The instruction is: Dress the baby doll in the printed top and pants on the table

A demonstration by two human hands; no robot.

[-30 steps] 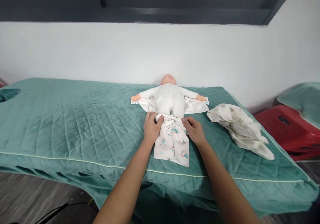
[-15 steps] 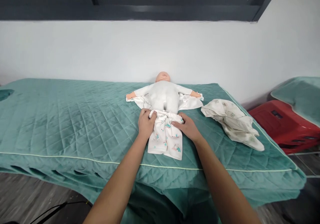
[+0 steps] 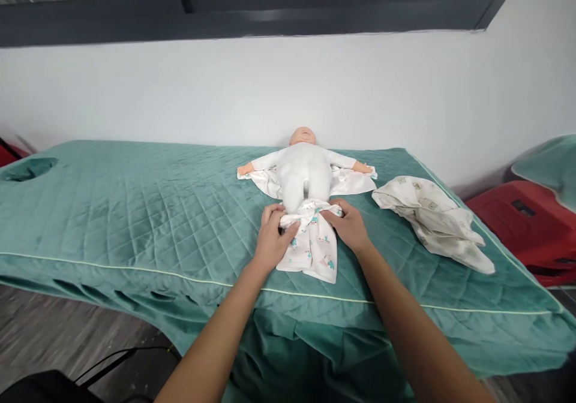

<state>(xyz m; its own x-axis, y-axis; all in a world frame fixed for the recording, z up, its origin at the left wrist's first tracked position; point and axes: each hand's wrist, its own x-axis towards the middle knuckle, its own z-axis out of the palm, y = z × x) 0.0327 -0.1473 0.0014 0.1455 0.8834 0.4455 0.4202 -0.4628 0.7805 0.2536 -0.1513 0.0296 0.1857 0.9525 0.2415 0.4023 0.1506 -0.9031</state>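
Note:
A baby doll with a white cloth body lies on its back, head toward the wall, arms spread over an opened white garment. Small white pants with a coloured print lie at its legs, and the lower ends of the legs are hidden by the waistband. My left hand grips the waistband's left side, thumb on top. On the right side of the waistband, my right hand pinches the cloth between thumb and fingers.
A crumpled pale printed cloth lies right of the doll on the green quilted bed cover. Beyond the bed's right end stands a red plastic object. A white wall rises behind, and the cover has a hole at far left.
The view has shifted slightly left. My left hand has its thumb farther over the waistband, which is now bunched and lower on the left side of the doll's legs.

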